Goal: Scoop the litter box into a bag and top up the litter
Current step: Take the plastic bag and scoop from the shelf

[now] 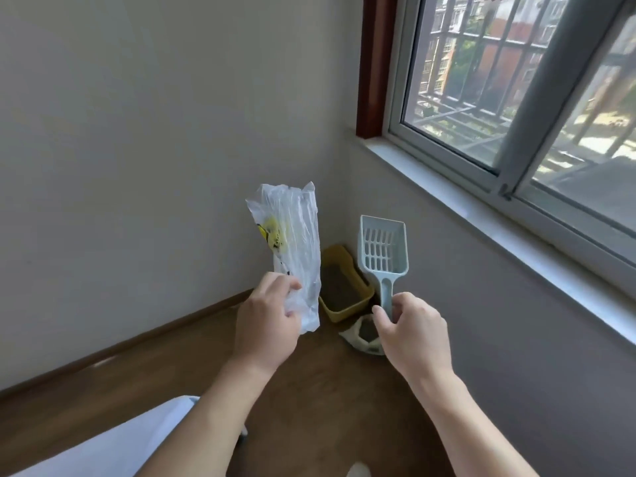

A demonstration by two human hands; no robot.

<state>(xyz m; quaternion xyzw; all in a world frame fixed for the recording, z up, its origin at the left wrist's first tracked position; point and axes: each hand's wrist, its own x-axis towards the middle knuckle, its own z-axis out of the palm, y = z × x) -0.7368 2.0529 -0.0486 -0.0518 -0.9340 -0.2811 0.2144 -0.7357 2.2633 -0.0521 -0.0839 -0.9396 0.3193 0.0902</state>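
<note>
My left hand (266, 320) grips a clear plastic bag (292, 242) with a yellow print, held upright in front of me. My right hand (411, 327) holds the handle of a pale blue slotted litter scoop (382, 247), its head pointing up. Beyond both hands, in the room's corner on the floor, sits a yellow litter box (347, 309) with grey litter inside. An open pale sack of litter (364, 333) lies on the floor just right of the box, partly hidden by my right hand.
Wooden floor (327, 401) meets white walls with a brown skirting board (120, 346). A window with a white sill (481, 215) runs along the right wall. A white cloth-like surface (113, 442) shows at the lower left.
</note>
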